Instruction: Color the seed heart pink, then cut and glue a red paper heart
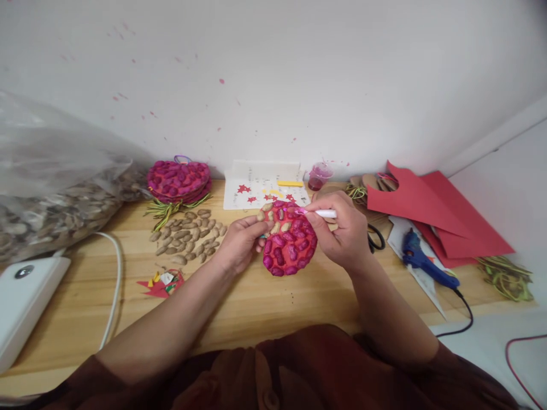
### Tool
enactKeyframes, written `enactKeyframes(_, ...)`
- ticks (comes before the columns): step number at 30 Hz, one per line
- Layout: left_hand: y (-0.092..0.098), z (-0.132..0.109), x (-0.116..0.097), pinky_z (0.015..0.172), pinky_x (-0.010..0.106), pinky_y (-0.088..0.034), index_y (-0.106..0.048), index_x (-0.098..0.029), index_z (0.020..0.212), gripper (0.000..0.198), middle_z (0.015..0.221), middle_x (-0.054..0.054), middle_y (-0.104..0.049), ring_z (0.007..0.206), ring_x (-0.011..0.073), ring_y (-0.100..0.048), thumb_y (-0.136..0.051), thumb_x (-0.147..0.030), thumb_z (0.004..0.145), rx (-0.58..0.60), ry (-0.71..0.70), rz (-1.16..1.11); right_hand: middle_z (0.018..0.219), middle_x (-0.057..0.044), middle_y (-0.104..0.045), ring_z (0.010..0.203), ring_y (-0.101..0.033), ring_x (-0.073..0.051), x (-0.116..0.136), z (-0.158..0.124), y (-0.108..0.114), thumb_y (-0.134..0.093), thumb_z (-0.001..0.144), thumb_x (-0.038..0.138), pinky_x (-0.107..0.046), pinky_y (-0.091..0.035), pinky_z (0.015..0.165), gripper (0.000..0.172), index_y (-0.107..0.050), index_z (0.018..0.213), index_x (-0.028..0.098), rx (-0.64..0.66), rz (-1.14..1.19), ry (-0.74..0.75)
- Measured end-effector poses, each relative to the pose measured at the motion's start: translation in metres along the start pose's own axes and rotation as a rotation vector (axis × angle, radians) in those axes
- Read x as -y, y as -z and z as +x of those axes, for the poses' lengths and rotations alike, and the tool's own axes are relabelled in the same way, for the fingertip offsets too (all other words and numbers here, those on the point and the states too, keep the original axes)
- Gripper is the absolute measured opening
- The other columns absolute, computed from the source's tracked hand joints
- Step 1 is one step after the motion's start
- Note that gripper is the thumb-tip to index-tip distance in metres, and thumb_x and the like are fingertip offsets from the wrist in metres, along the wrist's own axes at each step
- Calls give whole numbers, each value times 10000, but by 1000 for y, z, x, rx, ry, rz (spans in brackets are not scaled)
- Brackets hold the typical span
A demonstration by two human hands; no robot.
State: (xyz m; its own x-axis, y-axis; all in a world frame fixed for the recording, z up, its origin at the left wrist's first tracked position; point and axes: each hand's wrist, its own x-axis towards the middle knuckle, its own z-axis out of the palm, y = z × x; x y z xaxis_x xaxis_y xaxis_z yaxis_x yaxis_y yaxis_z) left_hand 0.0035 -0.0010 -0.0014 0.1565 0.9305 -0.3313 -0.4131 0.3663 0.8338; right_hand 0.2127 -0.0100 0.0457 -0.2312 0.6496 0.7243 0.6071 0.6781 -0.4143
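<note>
Left hand [241, 242] pinches the peanut-shell disc's [289, 239] edge; right hand [344, 230], grip closed on a white paintbrush [321, 213], touches its tip to the top shells above the desk [265, 296].

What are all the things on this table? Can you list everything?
shell disc: one, red with pink shells, centre, held
brush: one, white with pink tip, over the disc
painted discs: a stack, pink, back left
loose shells: many, tan, left of centre
plastic bag: one, clear, full of shells, far left
white box: one, front left
cable: one, white, beside the box
star sheet: one, white with red stars, back
paint cup: one, pink, back
red paper: several sheets, right
glue gun: one, blue, right
strings: a bundle, green-yellow, far right
table: one, wooden
left hand: holds the disc
right hand: holds the brush
</note>
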Motion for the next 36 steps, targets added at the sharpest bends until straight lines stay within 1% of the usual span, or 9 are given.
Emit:
enactKeyframes(7, 0, 2, 0, 415, 186, -306, -689, -122, 706, 366, 606, -22, -604, 436, 48, -461, -954, -312, 538, 1, -25, -6, 870, -29, -734, 849, -657, -217, 6, -1, 3, -647, 929, 206, -418, -522, 827, 57, -668, 960, 249, 30, 22, 16)
enactKeyframes(13, 1, 1, 3, 434, 186, -306, -718, -129, 726, 365, 606, -26, -606, 454, 48, -459, -964, -343, 561, 49, -49, 32, 903, -39, -741, 890, -657, -221, 7, 0, 4, -658, 925, 183, -425, -521, 847, 85, -671, 980, 247, -52, 1, -2)
enactKeyframes(19, 2, 1, 4, 454, 182, -322, -729, -126, 736, 363, 627, -21, -613, 478, 48, -462, -971, -349, 583, 48, -90, 31, 872, -27, -732, 873, -647, -213, 9, 1, 5, -651, 931, 188, -413, -520, 825, 63, -668, 954, 244, -14, 13, -1)
enactKeyframes(24, 3, 1, 6, 470, 186, -336, -724, -137, 729, 342, 630, -20, -608, 500, 57, -470, -962, -355, 617, 77, -124, 44, 899, -31, -734, 888, -649, -217, 9, 0, 4, -656, 924, 179, -422, -527, 843, 94, -673, 982, 251, -68, 36, 4)
enactKeyframes(29, 5, 3, 9, 489, 189, -343, -720, -138, 734, 327, 634, -19, -595, 520, 60, -460, -942, -366, 660, 92, -158, 77, 884, -34, -721, 885, -644, -219, 9, 0, 5, -657, 923, 180, -427, -524, 846, 82, -676, 968, 245, -43, 34, -4)
enactKeyframes(36, 6, 4, 11, 506, 196, -350, -711, -139, 723, 329, 636, -15, -590, 535, 67, -461, -930, -382, 686, 106, -183, 102, 905, -38, -716, 907, -644, -224, 8, 0, 5, -672, 908, 172, -422, -521, 850, 112, -684, 996, 240, -71, 76, 15)
